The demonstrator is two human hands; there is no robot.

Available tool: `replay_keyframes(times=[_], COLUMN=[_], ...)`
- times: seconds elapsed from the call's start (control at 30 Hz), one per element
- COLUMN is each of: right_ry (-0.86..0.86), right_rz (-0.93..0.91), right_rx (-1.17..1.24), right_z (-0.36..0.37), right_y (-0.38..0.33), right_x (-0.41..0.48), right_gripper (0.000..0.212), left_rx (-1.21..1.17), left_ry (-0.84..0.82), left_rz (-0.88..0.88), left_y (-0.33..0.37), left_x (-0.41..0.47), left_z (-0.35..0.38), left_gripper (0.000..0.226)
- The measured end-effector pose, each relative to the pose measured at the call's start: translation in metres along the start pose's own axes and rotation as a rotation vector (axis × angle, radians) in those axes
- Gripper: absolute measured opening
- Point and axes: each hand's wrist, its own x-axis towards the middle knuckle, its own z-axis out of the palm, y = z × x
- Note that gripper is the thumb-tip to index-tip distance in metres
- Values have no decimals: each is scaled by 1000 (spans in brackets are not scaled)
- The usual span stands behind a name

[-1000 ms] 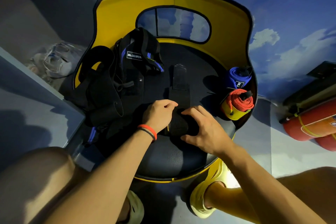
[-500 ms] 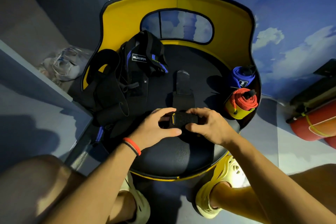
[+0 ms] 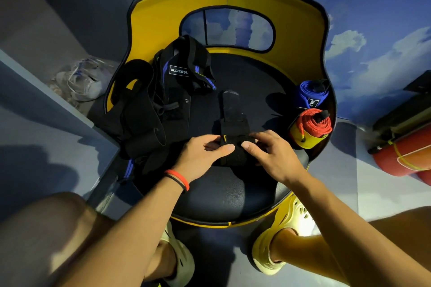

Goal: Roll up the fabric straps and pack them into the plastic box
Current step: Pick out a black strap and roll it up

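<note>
A black fabric strap [image 3: 233, 121] lies on the round black seat of a yellow chair [image 3: 233, 193], its near end rolled into a thick coil. My left hand [image 3: 203, 156] and my right hand [image 3: 270, 151] both grip that coil from either side, thumbs on its near face. The strap's free end stretches away from me toward the chair back. A rolled blue strap [image 3: 311, 93] and a rolled red and yellow strap [image 3: 311, 129] stand at the seat's right edge. No plastic box can be made out.
A heap of black straps and pads [image 3: 158, 105] with a white label covers the seat's left side. A clear plastic item [image 3: 81, 81] lies on the floor at left. Red cylinders [image 3: 405, 156] lie at right. My knees and yellow shoes are below.
Both hands have kept rolling the black strap away from me. The coil has moved a little farther up the strap and the loose length has grown shorter.
</note>
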Motion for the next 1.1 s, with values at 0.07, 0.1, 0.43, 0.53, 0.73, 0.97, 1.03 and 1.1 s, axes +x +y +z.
replay_keyframes(times=[0.07,0.1,0.43,0.53,0.73,0.97,1.03,1.1], right_ry=[-53,-76,-92,-111,-84,-87,-60,-92], right_rz=[-40,-63,-51,-11,74,287,358,352], right_rx=[-72,-89,45,126,214,91,78,17], right_z=[-5,-7,-17,-17,-10,-2,-3,-3], right_y=[-2,-2,-9,-14,-16,-21,-21,-17], right_x=[-2,-3,-3,-5,-5,3,6,8], right_gripper=[71,74,51,41,19,51,54,36], left_rx=[43,73,259,78,-72,127,147,33], left_ry=[6,10,45,33,41,63,41,-21], left_rz=[-37,-54,-45,-119,-274,-247,-231,-239], left_y=[-1,-1,3,6,17,16,18,20], left_x=[3,4,1,1,-3,-6,-10,-16], left_z=[-1,-1,8,8,9,15,15,12], left_gripper=[17,22,54,64,56,45,44,40])
